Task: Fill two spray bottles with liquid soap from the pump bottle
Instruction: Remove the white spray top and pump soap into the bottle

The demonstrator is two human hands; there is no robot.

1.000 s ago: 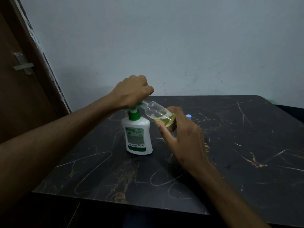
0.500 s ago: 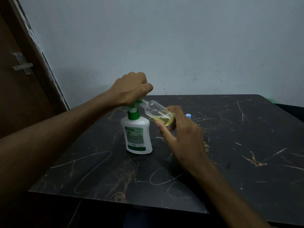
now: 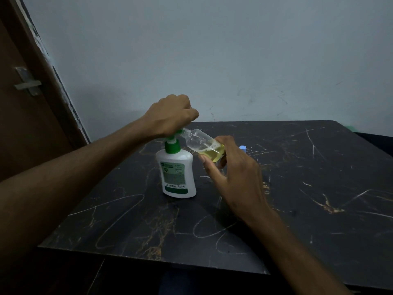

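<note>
Over the green pump head, the left hand (image 3: 172, 116) curls down in a fist, pressing on it, while the right hand (image 3: 230, 173) grips a clear spray bottle (image 3: 203, 144) — tilted, neck at the spout, yellow soap pooled at its base. The white pump bottle (image 3: 177, 175) stands upright on the dark marbled surface (image 3: 297, 199) — a small blue cap (image 3: 242, 148) sits just beyond the right hand.

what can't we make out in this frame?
Head view only:
- Pump head and spout: covered by the left hand.
- Spray bottle mouth: hidden under that hand's fingers.
- Pump bottle label text: too small, dim.
- Blue object: mostly behind the right hand; identity unclear.
- Second spray bottle: not in view.
</note>
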